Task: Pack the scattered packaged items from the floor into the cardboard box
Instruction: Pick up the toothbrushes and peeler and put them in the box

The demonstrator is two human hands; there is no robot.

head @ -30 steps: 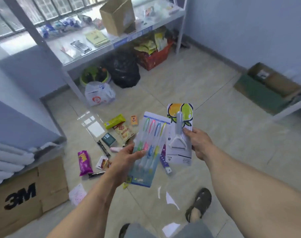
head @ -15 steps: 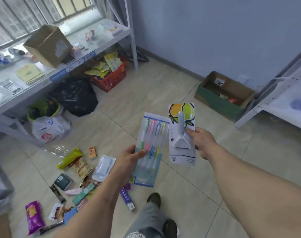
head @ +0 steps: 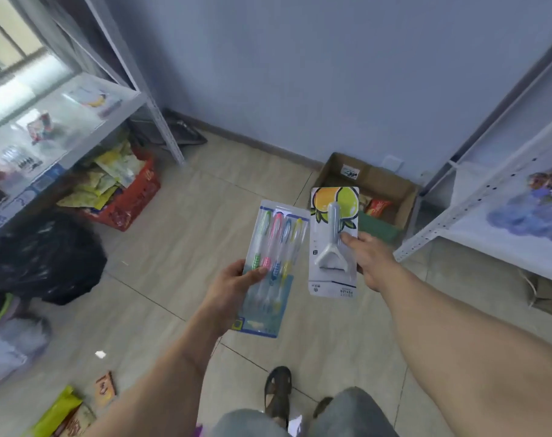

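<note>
My left hand (head: 233,287) grips a blister pack of several coloured toothbrushes (head: 273,257) by its left edge, held upright in front of me. Beside it, my right hand (head: 367,258) holds a carded white peeler pack (head: 333,244) with fruit printed at its top. The open cardboard box (head: 378,184) stands on the floor against the blue wall, just beyond the peeler pack, with red and yellow packets inside. A few loose packets (head: 66,411) lie on the tiles at the lower left.
A metal shelf (head: 161,121) stands at left over a red crate (head: 136,197) of packets and a black bag (head: 44,257). Another white rack (head: 489,200) rises at right. A white bag (head: 6,351) sits at far left. My sandalled foot (head: 277,392) is below.
My view has swung right and forward, away from the scattered items. The cardboard box by the wall has come closer, now right behind the two packs. Both hands keep their packs.
</note>
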